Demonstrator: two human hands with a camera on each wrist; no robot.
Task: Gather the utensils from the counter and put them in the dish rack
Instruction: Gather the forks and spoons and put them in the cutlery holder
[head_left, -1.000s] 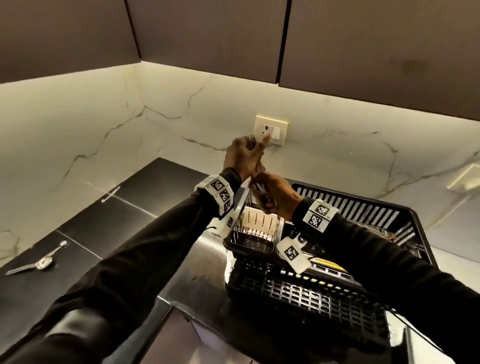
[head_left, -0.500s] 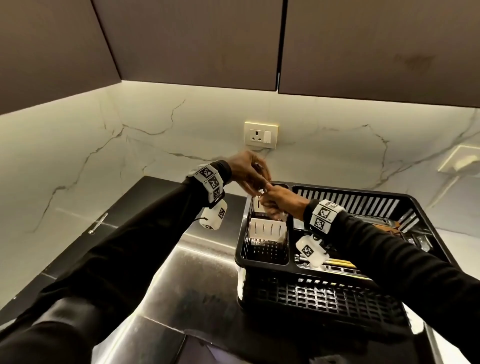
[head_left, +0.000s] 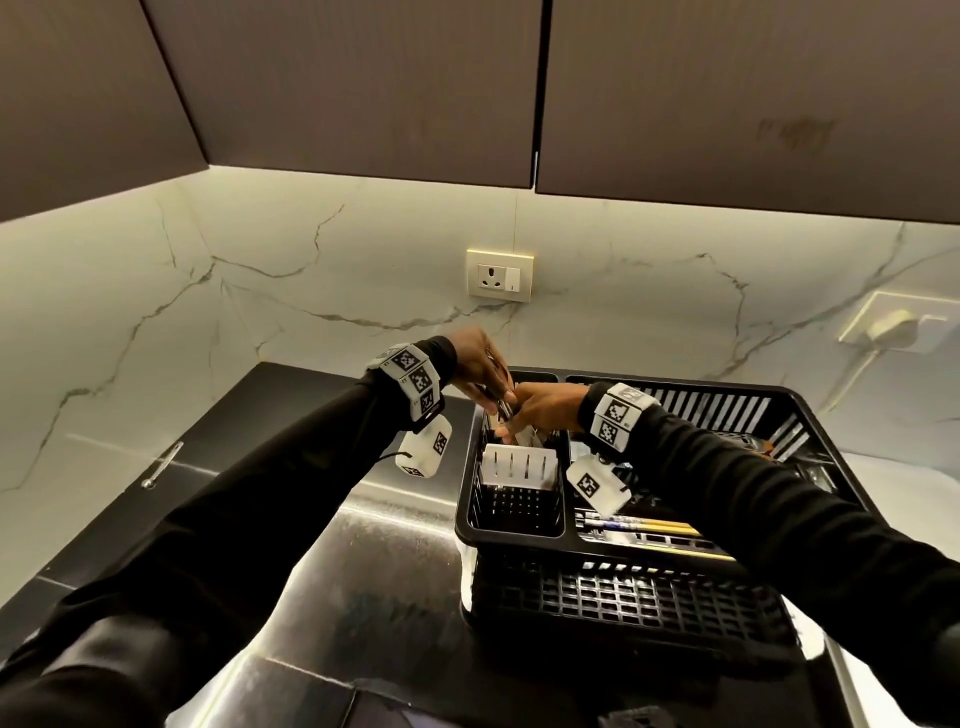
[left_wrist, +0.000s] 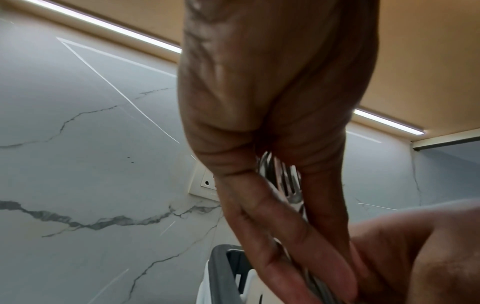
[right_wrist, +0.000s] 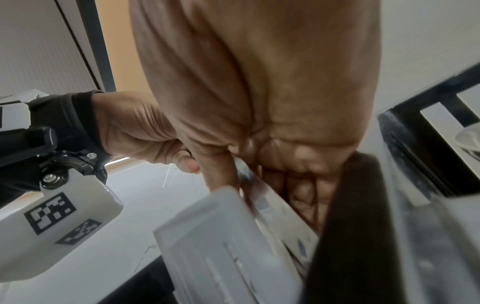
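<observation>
A person in black long sleeves is standing at a dark, glossy stone counter (head_left: 270, 467), both hands meeting over the far left corner of a black slotted plastic dish rack (head_left: 613, 597) that is sitting on the counter at about 4 o'clock in the head view. The left hand (head_left: 475, 366) is gripping a bundle of shiny metal utensils (left_wrist: 285, 181), fingers and thumb curled around the handles; in the left wrist view fork tines are showing between the fingers, handles pointing down toward the rack. The right hand (head_left: 540, 408) is reaching into the rack's narrow cutlery compartment, fingers bent down among pale utensil handles beside a white slotted plastic divider (head_left: 519, 465); whether those fingers are pinching anything cannot be told through the blur. The two hands are touching or nearly so. A lone slim metal utensil (head_left: 162, 464) is lying on the counter at 9 o'clock, well apart from the rack. Yellow-handled pieces (head_left: 660, 530) are lying flat in the rack's larger compartment at 3 o'clock of the divider. A cream wall socket (head_left: 500, 275) is sitting on the veined marble backsplash at 12 o'clock, under dark matte cabinets (head_left: 363, 88)
</observation>
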